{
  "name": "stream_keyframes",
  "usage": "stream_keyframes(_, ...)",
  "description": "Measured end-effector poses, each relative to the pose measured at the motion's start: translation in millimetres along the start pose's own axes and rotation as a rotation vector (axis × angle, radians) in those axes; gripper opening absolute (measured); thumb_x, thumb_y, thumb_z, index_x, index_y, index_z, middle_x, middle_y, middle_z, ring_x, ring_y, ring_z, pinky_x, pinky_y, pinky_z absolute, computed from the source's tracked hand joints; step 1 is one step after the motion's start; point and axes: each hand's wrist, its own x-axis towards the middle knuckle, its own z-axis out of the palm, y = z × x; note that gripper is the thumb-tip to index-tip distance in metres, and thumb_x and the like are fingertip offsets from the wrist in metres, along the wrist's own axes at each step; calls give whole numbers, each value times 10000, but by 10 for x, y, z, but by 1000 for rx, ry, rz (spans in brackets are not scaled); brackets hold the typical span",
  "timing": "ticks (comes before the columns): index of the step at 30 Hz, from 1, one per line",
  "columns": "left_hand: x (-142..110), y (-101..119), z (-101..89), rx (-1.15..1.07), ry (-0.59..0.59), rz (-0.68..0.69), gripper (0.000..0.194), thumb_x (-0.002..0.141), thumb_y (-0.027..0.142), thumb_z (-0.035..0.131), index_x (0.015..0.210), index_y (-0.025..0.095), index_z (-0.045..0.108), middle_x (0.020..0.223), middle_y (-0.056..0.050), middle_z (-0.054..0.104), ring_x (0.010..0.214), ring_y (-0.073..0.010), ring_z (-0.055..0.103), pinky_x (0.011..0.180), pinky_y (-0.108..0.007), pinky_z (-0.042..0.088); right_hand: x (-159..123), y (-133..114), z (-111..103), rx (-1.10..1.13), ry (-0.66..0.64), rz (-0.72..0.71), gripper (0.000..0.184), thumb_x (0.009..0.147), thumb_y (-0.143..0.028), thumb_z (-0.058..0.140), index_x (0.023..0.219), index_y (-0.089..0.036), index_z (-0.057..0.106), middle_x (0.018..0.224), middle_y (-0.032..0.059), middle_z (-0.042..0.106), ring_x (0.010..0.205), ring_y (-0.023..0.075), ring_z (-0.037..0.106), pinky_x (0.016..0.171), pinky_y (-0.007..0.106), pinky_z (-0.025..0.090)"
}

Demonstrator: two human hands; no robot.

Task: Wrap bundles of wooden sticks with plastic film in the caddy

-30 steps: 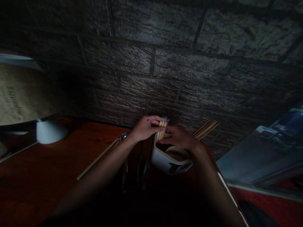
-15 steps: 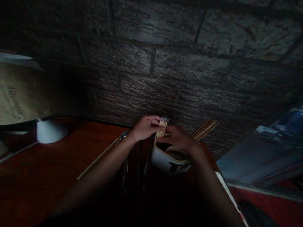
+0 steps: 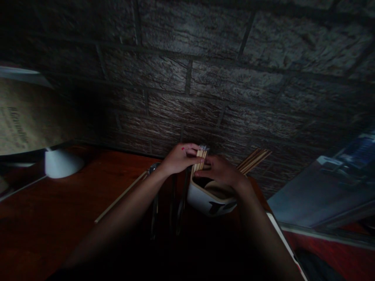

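Note:
A small bundle of wooden chopsticks (image 3: pixel 199 160) with silvery tops stands at the left corner of a white container (image 3: pixel 202 199) with a dark marking. My left hand (image 3: pixel 179 159) pinches the bundle near its top between thumb and fingers. From the other side my right hand (image 3: pixel 220 169) reaches over the container's mouth, its fingers closed around the lower part of the same chopsticks. Behind my right wrist, more chopsticks (image 3: pixel 254 160) lean out of the container to the right. Their lower ends are hidden.
On the wooden table (image 3: pixel 73 203) a single chopstick (image 3: pixel 121 197) lies left of my forearm, beside a shiny round metal utensil head (image 3: pixel 154 168). Long dark handles hang near the container. A lampshade (image 3: pixel 32 117) on a white base (image 3: pixel 62 164) stands left; a stone-patterned wall (image 3: pixel 187 78) rises behind.
Almost nothing differs. Both hands keep their hold on the chopsticks, with only slight finger shifts.

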Motion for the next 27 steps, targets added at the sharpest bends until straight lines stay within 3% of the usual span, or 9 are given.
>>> stream_keyframes(10,-17,48,-3,-28,-16,-8,337,717,199,757,1031,125,661,909,-68,767,850,-193,722,797,-308,538,1,-16,-10,113,-12,13,369,738,-365,752,1076,-220,724,1069,46,748,997,257,673,882,342,499)
stream_keyframes(18,-16,97,-84,53,-5,21,267,722,217,755,962,124,683,904,-61,766,876,-186,711,794,-291,528,-87,-12,-107,339,-120,5,329,836,-393,655,1076,-168,670,1054,49,740,957,210,690,837,305,520)
stream_keyframes(27,-13,82,-72,93,15,24,235,737,184,717,962,119,693,911,-73,765,868,-188,714,798,-293,523,-100,-28,-144,207,-60,20,241,875,-359,595,1004,-170,671,978,39,742,884,187,685,776,288,497)
